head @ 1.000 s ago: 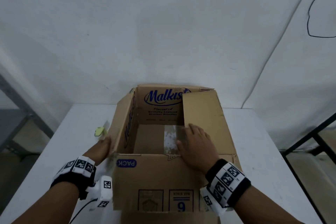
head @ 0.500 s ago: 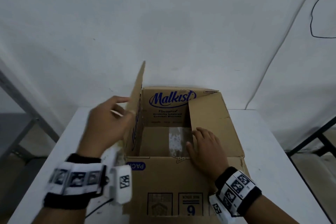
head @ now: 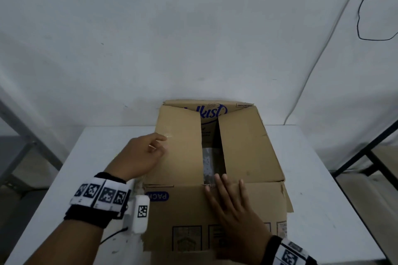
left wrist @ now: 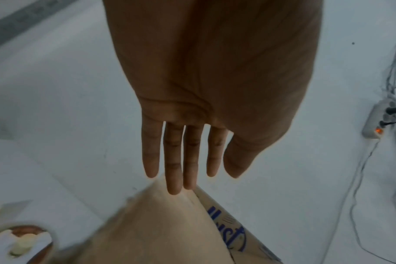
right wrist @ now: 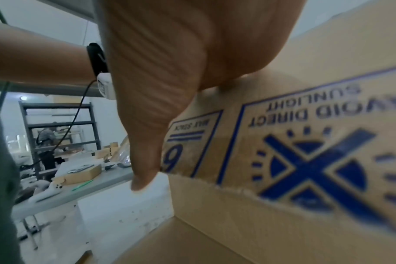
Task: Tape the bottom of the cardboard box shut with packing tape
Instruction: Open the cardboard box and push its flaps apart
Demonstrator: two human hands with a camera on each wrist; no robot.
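A brown cardboard box (head: pixel 247 153) printed in blue stands on the white table (head: pixel 97 157). Its left flap (head: pixel 181 146) and right flap are folded down flat, with a narrow gap between them. An old tape strip (head: pixel 207 163) shows inside through that gap. My left hand (head: pixel 142 157) hovers at the left flap's outer edge with fingers (left wrist: pixel 174 169) straight, holding nothing. My right hand (head: pixel 234 211) lies flat on the box's near face (right wrist: pixel 305 160), fingertips at the top fold. What looks like a tape roll (left wrist: pixel 23 241) lies blurred left of the box.
The box's far side is close to a white wall. A dark metal frame (head: pixel 366 157) stands right of the table. A power strip (left wrist: pixel 373 123) with cables lies on the floor. Shelving (right wrist: pixel 61 134) and another loaded table (right wrist: pixel 79 175) stand behind me.
My left hand lifted the left flap upright, and it now lies folded down over the opening. My right hand slid off the right flap onto the near face.
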